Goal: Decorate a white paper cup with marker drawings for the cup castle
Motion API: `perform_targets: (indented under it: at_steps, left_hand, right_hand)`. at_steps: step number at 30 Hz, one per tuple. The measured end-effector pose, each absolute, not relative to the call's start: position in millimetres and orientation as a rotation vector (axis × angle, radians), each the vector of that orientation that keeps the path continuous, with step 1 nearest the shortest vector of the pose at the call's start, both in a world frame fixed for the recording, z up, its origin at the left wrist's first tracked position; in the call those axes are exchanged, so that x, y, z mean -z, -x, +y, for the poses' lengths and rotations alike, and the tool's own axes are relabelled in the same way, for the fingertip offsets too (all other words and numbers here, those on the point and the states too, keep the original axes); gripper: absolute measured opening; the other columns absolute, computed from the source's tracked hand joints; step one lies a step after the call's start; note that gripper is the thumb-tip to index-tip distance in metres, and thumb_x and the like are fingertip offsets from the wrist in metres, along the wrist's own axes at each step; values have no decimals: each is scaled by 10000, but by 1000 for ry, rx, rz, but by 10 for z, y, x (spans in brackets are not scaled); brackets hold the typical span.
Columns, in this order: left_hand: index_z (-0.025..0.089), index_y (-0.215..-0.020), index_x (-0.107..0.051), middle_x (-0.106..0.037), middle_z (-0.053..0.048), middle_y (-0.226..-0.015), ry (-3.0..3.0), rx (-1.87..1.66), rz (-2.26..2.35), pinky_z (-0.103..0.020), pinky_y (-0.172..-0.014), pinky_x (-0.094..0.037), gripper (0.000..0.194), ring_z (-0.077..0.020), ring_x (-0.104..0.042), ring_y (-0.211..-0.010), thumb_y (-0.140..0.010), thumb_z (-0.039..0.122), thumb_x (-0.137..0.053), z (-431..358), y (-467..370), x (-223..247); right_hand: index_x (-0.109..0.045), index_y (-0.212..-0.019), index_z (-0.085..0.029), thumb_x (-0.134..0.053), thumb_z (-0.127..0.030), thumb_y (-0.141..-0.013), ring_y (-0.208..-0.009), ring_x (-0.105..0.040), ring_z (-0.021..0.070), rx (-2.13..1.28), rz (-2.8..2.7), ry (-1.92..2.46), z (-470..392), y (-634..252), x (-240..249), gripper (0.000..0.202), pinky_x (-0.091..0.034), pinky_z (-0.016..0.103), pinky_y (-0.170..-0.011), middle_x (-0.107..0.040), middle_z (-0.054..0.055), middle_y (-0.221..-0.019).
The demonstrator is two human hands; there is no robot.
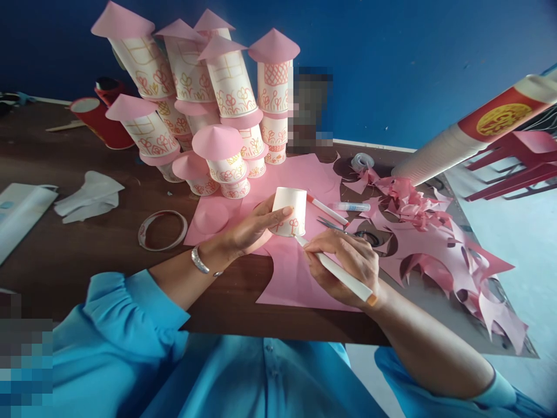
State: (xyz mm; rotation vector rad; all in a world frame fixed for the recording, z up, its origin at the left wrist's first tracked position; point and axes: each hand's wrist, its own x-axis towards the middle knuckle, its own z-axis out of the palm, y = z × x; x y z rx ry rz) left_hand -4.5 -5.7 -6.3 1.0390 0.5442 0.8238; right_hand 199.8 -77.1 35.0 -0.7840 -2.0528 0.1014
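My left hand (256,226) is wrapped round a white paper cup (289,203), thumb along its front. Small red flowers are drawn near the cup's lower rim. In my right hand (348,261) is a white marker (343,276) with an orange end, its tip at the lower rim of the cup. Pink paper (300,278) lies beneath both hands. Just beyond the right hand are a marker with a red cap (328,211) and a pair of scissors (368,235), partly hidden.
Paper-cup towers (230,87) with pink cone roofs stand at the back. Pink paper scraps (452,255) cover the right side. A tape roll (162,230) and crumpled white paper (91,197) lie left. A long stack of cups (461,136) leans at the right, near a red stool (517,168).
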Motion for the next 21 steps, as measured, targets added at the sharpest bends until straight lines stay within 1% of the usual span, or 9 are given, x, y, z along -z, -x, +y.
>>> perform_targets:
  at_steps: [4,10,13,17,21]
  left_hand:
    - [227,-1373,-718,-738,-69,-1150,-1063,-815,555,-393,-921,-563,556,-267,-682,-1076,-947,574,-808,-71,46,31]
    - [231,-1366,-711,-734,-79,-1157,-1098,-802,566,-432,-961,-535,563,-293,-670,-1097,-941,588,-810,-97,47,-31]
    - [225,-1368,-703,-728,-74,-1147,-1115,-785,565,-424,-954,-525,568,-284,-663,-1088,-948,594,-803,-102,56,-60]
    - [219,-1381,-688,-731,-78,-1150,-1133,-766,561,-407,-906,-520,564,-278,-666,-1066,-969,594,-777,-99,67,-65]
    - [216,-1408,-668,-742,-81,-1169,-1159,-763,551,-419,-923,-529,579,-280,-674,-1072,-975,587,-770,-86,67,-44]
  right_hand:
    - [-632,-1016,-217,-653,-79,-1016,-671,-756,130,-103,-2049,787,-764,-1996,-319,140,-578,247,-602,-775,-10,-808]
    - [-631,-1020,-226,-650,-76,-1019,-662,-748,131,-75,-2060,799,-757,-1994,-325,151,-585,253,-599,-766,-17,-791]
    - [-633,-1021,-232,-651,-77,-1022,-659,-744,131,-62,-2062,809,-760,-1993,-328,156,-582,257,-598,-765,-19,-788]
    - [-635,-1027,-231,-655,-79,-1021,-672,-752,137,-73,-2065,808,-762,-1998,-317,153,-583,262,-605,-768,-17,-797]
    - [-638,-1018,-231,-656,-87,-1020,-674,-757,139,-99,-2066,799,-757,-2010,-323,145,-579,260,-604,-768,-20,-798]
